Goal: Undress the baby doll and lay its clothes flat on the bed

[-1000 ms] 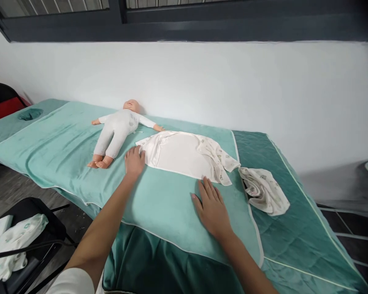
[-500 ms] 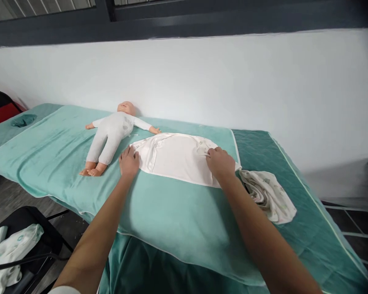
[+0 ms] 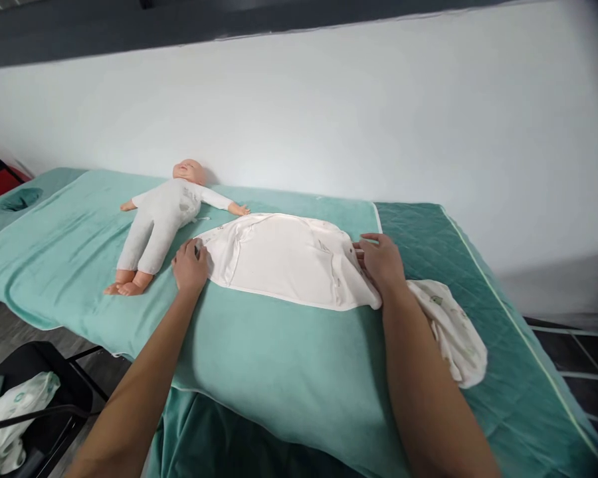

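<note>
A white baby garment (image 3: 284, 260) lies spread flat on a light green towel (image 3: 259, 332) that covers a bed. My left hand (image 3: 189, 267) rests on the garment's left end, fingers curled over its edge. My right hand (image 3: 381, 260) presses flat on the garment's right end, fingers apart. A baby doll (image 3: 159, 219) in a pale grey suit lies on its back to the left of the garment, arms spread, head toward the wall.
A crumpled white printed cloth (image 3: 453, 328) lies on the dark green quilt (image 3: 508, 372) beside my right forearm. A black chair (image 3: 40, 398) with white cloth (image 3: 10, 418) on it stands at the lower left. A white wall runs behind the bed.
My right hand went from the towel below the garment up onto its right end, and the loose printed sleeve there now lies folded in. The left hand stayed at the left end.
</note>
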`<state>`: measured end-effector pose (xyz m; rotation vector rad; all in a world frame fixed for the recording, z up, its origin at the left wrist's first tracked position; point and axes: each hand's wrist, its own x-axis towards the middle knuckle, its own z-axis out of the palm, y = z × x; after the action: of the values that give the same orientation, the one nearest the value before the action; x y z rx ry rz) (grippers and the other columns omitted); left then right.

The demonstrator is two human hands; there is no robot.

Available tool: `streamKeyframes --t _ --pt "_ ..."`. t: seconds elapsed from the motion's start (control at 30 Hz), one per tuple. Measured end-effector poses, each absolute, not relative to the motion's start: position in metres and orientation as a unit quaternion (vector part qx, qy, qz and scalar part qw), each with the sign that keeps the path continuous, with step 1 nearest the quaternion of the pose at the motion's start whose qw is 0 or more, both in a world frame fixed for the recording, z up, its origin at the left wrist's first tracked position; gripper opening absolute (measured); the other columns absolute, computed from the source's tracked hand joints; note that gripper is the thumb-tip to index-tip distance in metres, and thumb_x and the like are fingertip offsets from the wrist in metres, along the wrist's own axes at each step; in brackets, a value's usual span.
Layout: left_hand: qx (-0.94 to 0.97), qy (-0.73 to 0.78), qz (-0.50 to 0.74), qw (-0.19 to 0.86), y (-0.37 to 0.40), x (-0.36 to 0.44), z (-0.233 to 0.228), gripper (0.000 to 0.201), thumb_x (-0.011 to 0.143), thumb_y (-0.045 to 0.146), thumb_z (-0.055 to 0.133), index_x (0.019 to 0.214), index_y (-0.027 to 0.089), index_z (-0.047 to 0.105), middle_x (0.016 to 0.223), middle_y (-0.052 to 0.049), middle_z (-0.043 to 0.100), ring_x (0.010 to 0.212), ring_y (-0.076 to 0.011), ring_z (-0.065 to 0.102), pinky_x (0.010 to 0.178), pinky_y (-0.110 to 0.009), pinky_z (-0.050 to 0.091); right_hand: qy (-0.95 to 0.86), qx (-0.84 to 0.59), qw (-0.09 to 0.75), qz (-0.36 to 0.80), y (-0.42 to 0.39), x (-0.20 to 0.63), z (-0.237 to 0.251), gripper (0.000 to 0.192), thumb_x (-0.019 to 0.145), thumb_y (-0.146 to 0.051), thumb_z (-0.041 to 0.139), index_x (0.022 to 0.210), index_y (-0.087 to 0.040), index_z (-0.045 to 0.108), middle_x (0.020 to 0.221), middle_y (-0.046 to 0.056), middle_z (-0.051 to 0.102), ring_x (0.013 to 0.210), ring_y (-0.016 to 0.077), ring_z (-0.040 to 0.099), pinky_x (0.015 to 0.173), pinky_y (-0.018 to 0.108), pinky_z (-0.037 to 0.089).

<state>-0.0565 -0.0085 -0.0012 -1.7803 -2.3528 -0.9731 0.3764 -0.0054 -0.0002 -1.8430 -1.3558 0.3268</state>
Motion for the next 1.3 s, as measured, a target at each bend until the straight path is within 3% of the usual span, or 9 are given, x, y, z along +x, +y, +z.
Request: streamKeyframes --t 0.13,0.3,0.47,0.57,0.73,0.83,0.97,1.17,1.3 --pt "-0.569 -0.76 -0.314 0.009 -0.01 -0.057 0.001 0.038 0.095 0.033 0.051 0.13 0.022 0.061 0.14 -0.011 0.062 0.13 -0.0321 0.054 0.109 -0.05 0.041 -0.492 -0.801 0.327 0.093 -0.017 0.394 0.007 0.023 0.085 -0.034 0.053 0.099 -0.02 0.066 0.096 0.012 0.073 0.083 0.024 0.068 0.077 0.038 0.05" --pt "-0.567 -0.758 -0.321 0.003 -0.012 -0.057 0.004 0.036 0.094 0.032 0.052 0.128 0.022 0.061 0.137 -0.012 0.062 0.129 -0.0323 0.055 0.109 -0.051 0.041 -0.556 -0.805 0.141 0.151 -0.028 0.413 0.01 0.034 0.075 -0.056 0.066 0.074 -0.022 0.066 0.076 0.007 0.068 0.07 0.024 0.061 0.065 0.035 0.043" --pt "-0.569 -0.755 -0.325 0.003 -0.011 -0.059 0.004 0.035 0.092 0.03 0.053 0.124 0.02 0.062 0.135 -0.012 0.063 0.127 -0.0305 0.057 0.108 -0.047 0.042 -0.508 -0.821 0.248 0.083 -0.024 0.416 0.004 0.026 0.082 -0.046 0.059 0.086 -0.021 0.067 0.081 0.008 0.069 0.075 0.024 0.061 0.067 0.033 0.043" --pt "-0.57 -0.754 -0.326 0.004 -0.011 -0.06 0.003 0.034 0.092 0.03 0.053 0.123 0.02 0.063 0.134 -0.012 0.064 0.126 -0.0299 0.057 0.108 -0.046 0.042 -0.424 -0.837 0.345 0.015 -0.018 0.418 0.002 0.029 0.085 -0.042 0.056 0.101 -0.019 0.065 0.094 0.013 0.07 0.086 0.0284 0.063 0.077 0.039 0.047" --pt "-0.567 -0.755 -0.33 0.004 -0.009 -0.06 0.002 0.033 0.092 0.03 0.053 0.122 0.021 0.063 0.133 -0.012 0.064 0.125 -0.0297 0.057 0.108 -0.045 0.042 -0.448 -0.78 0.433 -0.059 -0.013 0.421 -0.001 0.025 0.084 -0.026 0.051 0.104 -0.016 0.061 0.11 0.018 0.065 0.104 0.0309 0.06 0.095 0.049 0.046" --pt "-0.568 -0.752 -0.333 0.005 -0.009 -0.061 0.001 0.033 0.091 0.031 0.054 0.121 0.021 0.063 0.132 -0.011 0.064 0.125 -0.0286 0.057 0.109 -0.044 0.042 -0.476 -0.751 0.452 -0.079 -0.015 0.413 0.0 0.029 0.083 -0.025 0.053 0.109 -0.013 0.06 0.116 0.02 0.063 0.116 0.034 0.056 0.102 0.055 0.042" --pt "-0.57 -0.75 -0.336 0.009 -0.009 -0.062 -0.001 0.031 0.091 0.031 0.054 0.119 0.023 0.064 0.13 -0.011 0.065 0.124 -0.0279 0.058 0.109 -0.044 0.042 -0.548 -0.695 0.466 0.022 -0.018 0.383 0.006 0.028 0.089 -0.032 0.049 0.11 -0.017 0.06 0.112 0.013 0.066 0.099 0.0245 0.064 0.088 0.041 0.053" --pt "-0.569 -0.752 -0.334 0.005 -0.009 -0.061 0.0 0.03 0.091 0.029 0.053 0.118 0.022 0.064 0.13 -0.01 0.065 0.124 -0.0282 0.058 0.108 -0.044 0.043 -0.556 -0.736 0.367 0.125 -0.007 0.351 0.002 0.039 0.086 -0.041 0.058 0.114 -0.014 0.061 0.114 0.016 0.067 0.095 0.0252 0.064 0.09 0.04 0.049" --pt "-0.567 -0.747 -0.347 0.004 -0.01 -0.06 0.001 0.028 0.091 0.029 0.054 0.116 0.022 0.064 0.129 -0.01 0.066 0.123 -0.0275 0.059 0.108 -0.044 0.043 -0.539 -0.745 0.351 0.179 0.001 0.352 0.003 0.042 0.083 -0.044 0.061 0.115 -0.018 0.062 0.103 0.01 0.07 0.092 0.0244 0.063 0.087 0.037 0.048"
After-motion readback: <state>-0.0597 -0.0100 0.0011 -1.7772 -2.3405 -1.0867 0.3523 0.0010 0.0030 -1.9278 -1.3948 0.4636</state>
